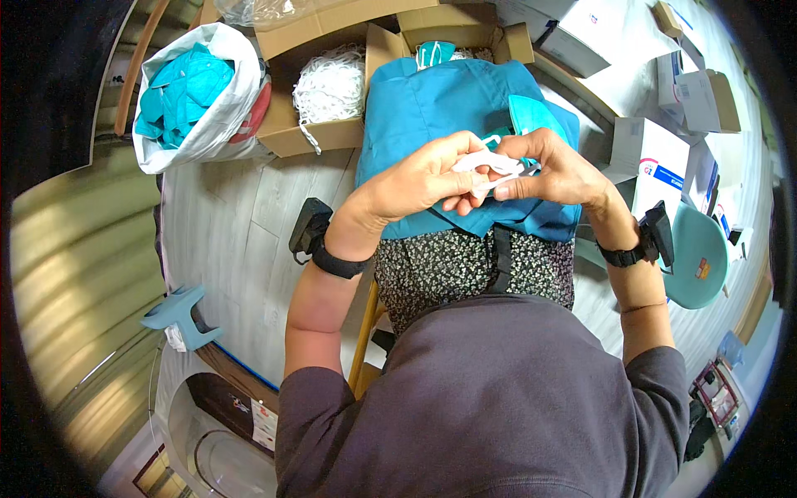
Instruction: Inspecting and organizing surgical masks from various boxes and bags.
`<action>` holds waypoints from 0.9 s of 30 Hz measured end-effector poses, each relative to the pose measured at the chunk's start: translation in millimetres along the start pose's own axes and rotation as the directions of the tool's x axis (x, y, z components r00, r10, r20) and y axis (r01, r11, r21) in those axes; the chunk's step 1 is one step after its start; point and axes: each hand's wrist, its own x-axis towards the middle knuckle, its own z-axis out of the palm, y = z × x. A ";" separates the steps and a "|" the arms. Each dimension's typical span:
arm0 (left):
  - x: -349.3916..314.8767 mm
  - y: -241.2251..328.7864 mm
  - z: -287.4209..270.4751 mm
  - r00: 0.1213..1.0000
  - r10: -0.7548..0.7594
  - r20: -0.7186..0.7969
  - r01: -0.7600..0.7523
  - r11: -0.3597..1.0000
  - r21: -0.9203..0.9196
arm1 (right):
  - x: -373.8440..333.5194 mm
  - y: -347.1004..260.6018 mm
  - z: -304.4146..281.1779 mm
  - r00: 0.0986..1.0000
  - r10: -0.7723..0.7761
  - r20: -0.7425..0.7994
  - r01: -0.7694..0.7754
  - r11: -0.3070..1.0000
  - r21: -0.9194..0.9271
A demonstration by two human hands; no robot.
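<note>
My left hand (440, 176) and my right hand (554, 170) meet over my lap. Between their closed fingers runs a white cord (478, 161), bunched and looped, pinched by both hands. A bright teal fabric piece (531, 114) shows just behind the right hand, partly covered by it; whether the cord passes through it is hidden by my fingers. Under both hands a larger blue-teal cloth (440, 104) lies spread across my lap, over a dark floral-patterned garment (448, 270).
Ahead stands an open cardboard box (307, 143) holding a heap of white cord (330, 90). Left of it, a white sack (199, 50) is filled with teal fabric (187, 95). White cartons (649, 158) and a pale green stool (697, 257) are at right. A blue-grey stool (184, 317) is at left.
</note>
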 end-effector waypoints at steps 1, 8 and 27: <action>-0.2 -0.5 0.6 1.000 -0.011 0.007 0.011 1.000 0.009 | -0.3 4.3 -4.8 0.999 0.020 0.029 -0.020 1.000 -0.014; 7.6 -10.3 -2.7 0.986 -0.094 0.137 0.080 0.991 0.108 | 1.0 0.7 -15.7 0.998 0.066 0.001 -0.066 0.996 0.065; 6.5 -15.1 -3.4 0.993 -0.116 -0.027 0.111 0.983 -0.148 | -9.1 -7.4 -16.3 0.934 -0.290 -0.208 0.196 0.904 -0.379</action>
